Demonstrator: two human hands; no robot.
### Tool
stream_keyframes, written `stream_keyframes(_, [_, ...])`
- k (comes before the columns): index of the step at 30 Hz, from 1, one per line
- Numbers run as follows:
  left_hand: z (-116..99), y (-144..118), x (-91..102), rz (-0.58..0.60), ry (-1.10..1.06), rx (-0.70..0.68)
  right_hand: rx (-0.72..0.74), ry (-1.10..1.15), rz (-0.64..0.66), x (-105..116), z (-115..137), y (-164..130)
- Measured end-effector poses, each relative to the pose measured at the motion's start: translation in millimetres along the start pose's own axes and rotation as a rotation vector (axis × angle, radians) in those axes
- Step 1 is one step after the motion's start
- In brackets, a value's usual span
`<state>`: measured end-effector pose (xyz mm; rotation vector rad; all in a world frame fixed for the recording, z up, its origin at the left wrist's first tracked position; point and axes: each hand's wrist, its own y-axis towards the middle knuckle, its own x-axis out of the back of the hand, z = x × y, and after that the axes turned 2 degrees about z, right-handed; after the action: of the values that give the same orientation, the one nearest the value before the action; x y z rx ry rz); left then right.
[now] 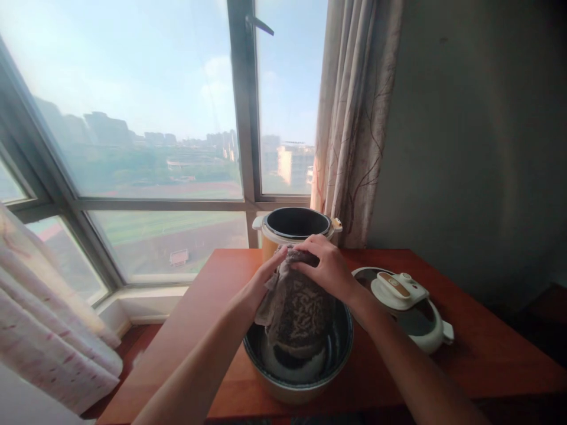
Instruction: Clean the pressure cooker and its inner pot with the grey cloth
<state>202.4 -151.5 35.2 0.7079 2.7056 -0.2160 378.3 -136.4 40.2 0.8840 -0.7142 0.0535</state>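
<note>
A grey-brown patterned cloth [301, 310] hangs from both hands, its lower end reaching down into a dark-lined inner pot [297, 383] on the table. My left hand [266, 274] is closed on the cloth's upper left edge, with part of its fingers hidden by the folds. At the top right of the cloth, my right hand [325, 262] pinches the bunched fabric between thumb and fingers. Just behind the hands stands a cooker body [270, 239] with white side handles and a dark interior.
On the right of the reddish-brown table [186, 330] lies a round cooker lid [403, 304] with a white handle. Large windows [155, 106] rise behind the table. Curtains hang at the left [48, 336] and beside the dark wall [357, 118].
</note>
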Motion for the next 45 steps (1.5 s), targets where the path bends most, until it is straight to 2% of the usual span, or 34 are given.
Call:
stream_keyframes(4, [-0.8, -9.3, 2.3, 0.095, 0.069, -0.017, -0.085, 0.204, -0.049, -2.9, -3.5, -2.0])
stream_keyframes(9, [-4.1, -16.6, 5.7, 0.085, 0.235, -0.016, -0.157, 0.316, -0.072, -2.8, 2.8, -2.8])
stream_keyframes(12, [-2.7, -19.8, 7.9, 0.015, 0.243, -0.004, -0.150, 0.336, -0.075, -0.4, 1.5, -7.1])
stream_keyframes(14, [-0.1, -22.0, 9.6, -0.025, 0.204, 0.013, -0.112, 0.343, 0.007, 3.5, -2.1, -13.3])
stream_keyframes(18, [5.5, -26.3, 13.9, -0.038, 0.164, 0.010, -0.188, 0.399, 0.346, 16.0, -8.8, -27.2])
stream_keyframes(20, [6.5, -29.0, 15.6, -0.031, 0.234, -0.017, -0.232, 0.369, 0.437, 23.1, -7.9, -30.3])
stream_keyframes(22, [5.9, -33.4, 16.1, 0.017, 0.368, -0.093, -0.211, 0.283, 0.442, 30.5, -3.3, -30.8])
stream_keyframes(25, [4.2, -46.6, 14.6, 0.131, 0.616, -0.259, -0.095, 0.126, 0.427, 42.7, 8.9, -33.6])
stream_keyframes(29, [11.6, -79.9, 8.6, 0.145, 0.882, -0.420, 0.101, -0.126, 0.456, 57.8, 31.6, -58.7])
stream_keyframes(33, [35.9, -115.1, 6.4, 0.275, 1.114, -0.447, 0.264, -0.314, 0.359, 63.4, 56.3, -105.8])
stream_keyframes(35, [52.7, -124.6, 11.4, 0.304, 1.208, -0.540, 0.305, -0.349, 0.277, 62.8, 64.3, -129.5])
stream_keyframes(39, [88.3, -126.8, 27.9, 0.283, 1.297, -0.850, 0.352, -0.409, 0.192, 58.7, 63.8, -165.9])
stream_keyframes(42, [108.6, -123.7, 32.3, 0.235, 1.318, -0.960, 0.349, -0.423, 0.144, 49.9, 54.9, -184.5])
stream_keyframes(45, [114.7, -123.5, 27.8, 0.232, 1.397, -1.033, 0.287, -0.420, 0.049, 38.7, 48.8, -196.7])
